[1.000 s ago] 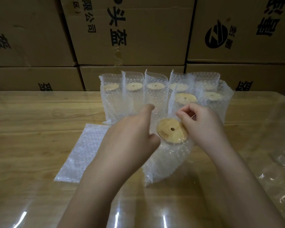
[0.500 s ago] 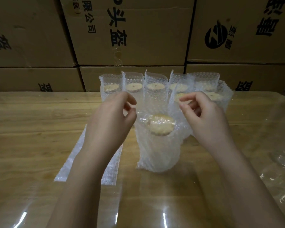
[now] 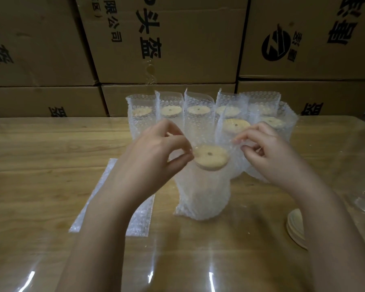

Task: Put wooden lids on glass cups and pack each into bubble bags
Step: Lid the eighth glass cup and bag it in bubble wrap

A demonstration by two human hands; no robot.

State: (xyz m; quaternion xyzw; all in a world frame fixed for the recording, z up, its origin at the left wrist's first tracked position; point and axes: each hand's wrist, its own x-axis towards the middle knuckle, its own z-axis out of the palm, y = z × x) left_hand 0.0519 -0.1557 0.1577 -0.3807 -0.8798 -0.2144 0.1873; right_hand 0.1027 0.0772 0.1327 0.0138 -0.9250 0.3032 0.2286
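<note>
Pinching the mouth of the bubble bag, upright on the counter, with left hand and right hand, each grip clamped on film beside the wooden lid; best tugging both edges up evenly, no tipping.

Stacked cardboard boxes behind a wooden table

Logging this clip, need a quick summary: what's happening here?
A person is bagging a lidded glass cup. The left hand and right hand each pinch the open mouth of the bubble bag, which stands upright on the table with the wooden lid showing inside. Finished bagged cups stand behind; flat spare bags lie to the left.
</note>
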